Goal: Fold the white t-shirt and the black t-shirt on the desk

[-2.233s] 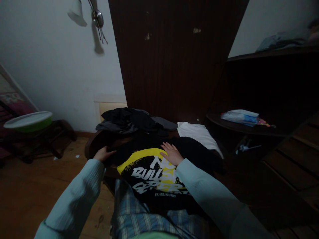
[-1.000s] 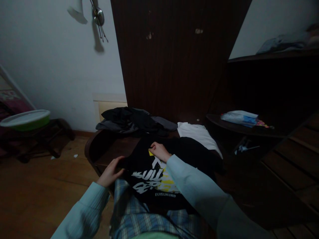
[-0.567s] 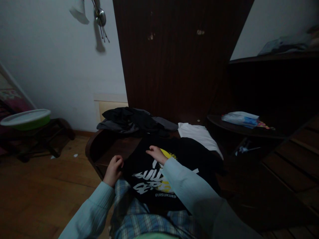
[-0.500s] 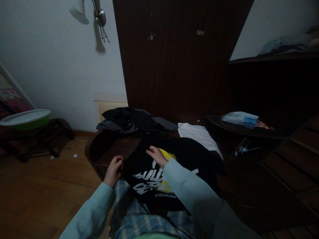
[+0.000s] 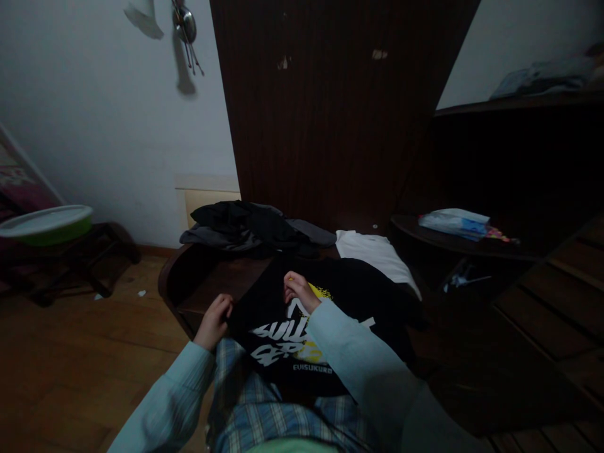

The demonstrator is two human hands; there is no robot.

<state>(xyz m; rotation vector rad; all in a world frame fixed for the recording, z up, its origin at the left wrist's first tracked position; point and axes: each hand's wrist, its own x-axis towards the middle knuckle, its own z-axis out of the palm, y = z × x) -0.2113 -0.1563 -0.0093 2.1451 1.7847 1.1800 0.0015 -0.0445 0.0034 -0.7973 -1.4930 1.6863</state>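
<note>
A black T-shirt (image 5: pixel 358 283) with a white and yellow print lies spread over the dark wooden surface and hangs toward my lap. My left hand (image 5: pixel 216 319) is closed on its left edge and draws the cloth out to a point. Over the upper part of the print, my right hand (image 5: pixel 302 292) has its fingers curled together, pinching the fabric. Its forearm covers part of the print. Behind the T-shirt, to the right, a folded white garment (image 5: pixel 375 255) lies partly under it.
Dark crumpled clothes (image 5: pixel 255 226) are heaped at the back of the dark cabinet (image 5: pixel 207 289). On a right-hand shelf rests a blue and white package (image 5: pixel 455 224). A green basin (image 5: pixel 51 226) stands on a low stool at the far left.
My right hand's fingers have curled in and closed on the T-shirt, and the cloth around the print has shifted. My left hand stays at the left edge. The view has tilted slightly.
</note>
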